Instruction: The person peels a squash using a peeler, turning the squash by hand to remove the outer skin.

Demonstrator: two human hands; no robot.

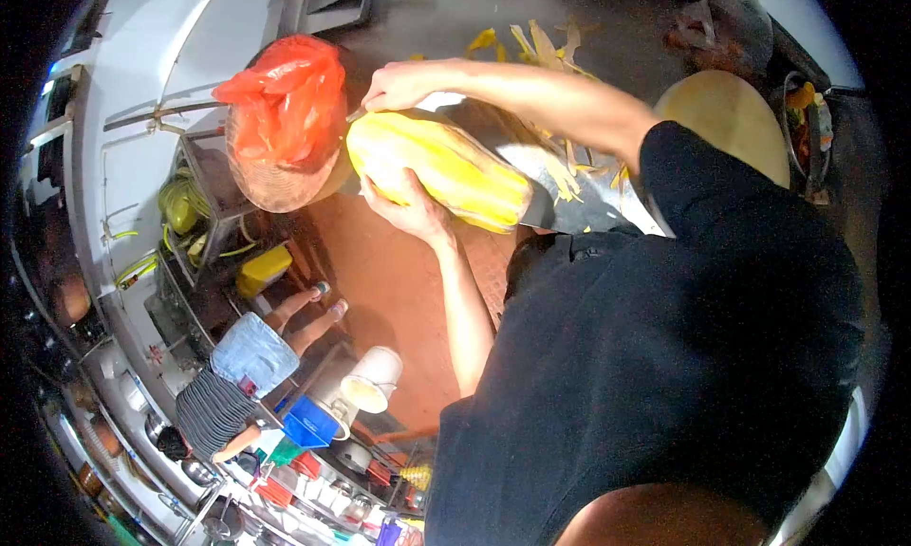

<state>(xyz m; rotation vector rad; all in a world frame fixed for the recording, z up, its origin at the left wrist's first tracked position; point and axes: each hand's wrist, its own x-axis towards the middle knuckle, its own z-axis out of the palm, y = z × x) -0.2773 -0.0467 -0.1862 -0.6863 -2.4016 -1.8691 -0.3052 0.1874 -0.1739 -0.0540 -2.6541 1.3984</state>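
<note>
A large, long yellow squash (432,162), partly peeled by its look, lies slantwise in the upper middle of the head view. My left hand (410,207) holds it from the near side, fingers and thumb against its surface. At its upper left end is my right hand (399,86), closed in a fist around something thin; the fist hides most of it, and its kind is unclear. Loose strips of yellow peel (562,176) are scattered beside and behind the squash, under and past my right forearm.
A red plastic bag (289,95) sits on a round container (285,181) left of the squash. A round board (726,124) lies at right. Another person (223,394) in a striped top stands lower left, near a white bucket (372,380) and a blue bin (311,421).
</note>
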